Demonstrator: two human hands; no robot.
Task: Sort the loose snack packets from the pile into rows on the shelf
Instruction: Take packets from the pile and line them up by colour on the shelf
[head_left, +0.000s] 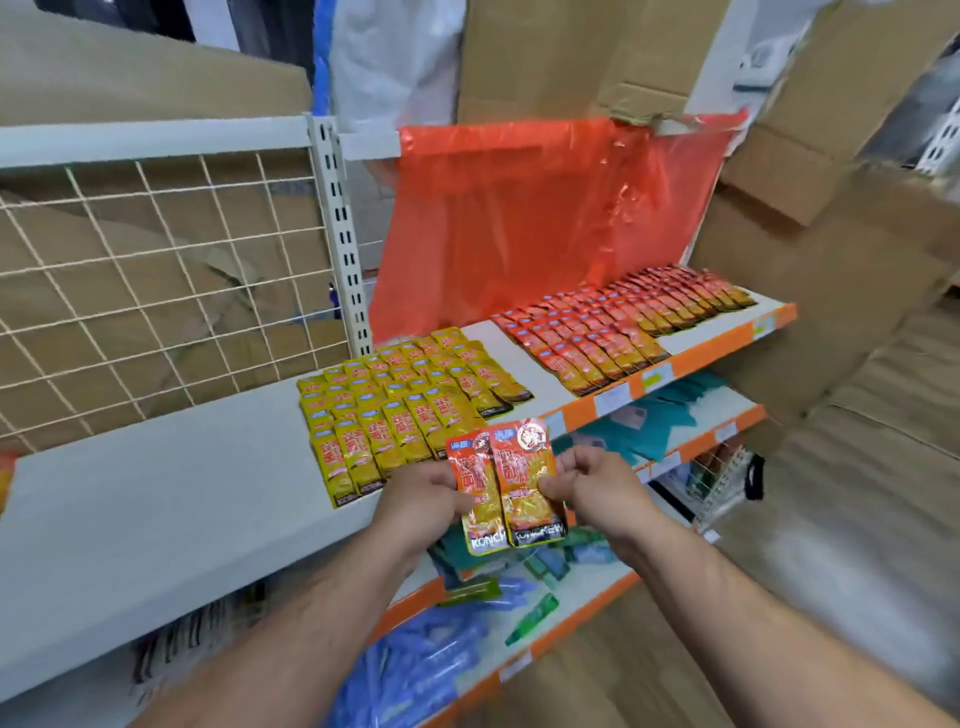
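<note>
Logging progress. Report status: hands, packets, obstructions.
Left hand pinches one red packet, right hand pinches the other red packet, held before the shelf. Yellow rows, red rows laid. Nothing seen in the way.

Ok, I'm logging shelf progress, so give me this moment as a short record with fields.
left grip: holds left red packet
right grip: pinches right red packet
held pair: side by side, overlapping, in front of the shelf edge
yellow rows: on shelf, left
red rows: on shelf, right
bag: orange, behind red rows
</note>
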